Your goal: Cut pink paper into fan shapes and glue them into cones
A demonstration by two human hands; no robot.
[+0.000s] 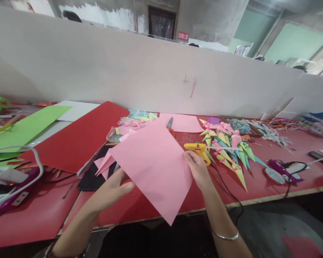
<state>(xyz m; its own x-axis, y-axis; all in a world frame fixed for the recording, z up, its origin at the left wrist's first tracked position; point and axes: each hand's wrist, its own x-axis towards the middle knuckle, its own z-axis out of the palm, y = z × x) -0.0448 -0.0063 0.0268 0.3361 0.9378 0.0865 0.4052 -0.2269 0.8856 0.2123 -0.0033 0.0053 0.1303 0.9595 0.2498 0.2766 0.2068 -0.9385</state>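
A large pink paper sheet [156, 161] is held up above the red table, one corner pointing down toward me. My right hand [196, 166] pinches its right edge, fingertips partly behind the paper. My left hand [114, 190] is at the lower left edge, thumb apart from the fingers, which are partly hidden behind the sheet. Folded pink paper pieces [104, 165] lie just beyond my left hand. A yellow glue gun [197, 147] with a clear stick lies beside my right hand. Scissors [169, 123] show behind the sheet's upper edge.
Colourful paper cones [226, 143] are heaped right of the glue gun. Red card [80, 139] and green card [29, 125] lie left. Purple power strips [285, 172] and cables rest on the red table [140, 204]. A white partition [140, 75] stands behind.
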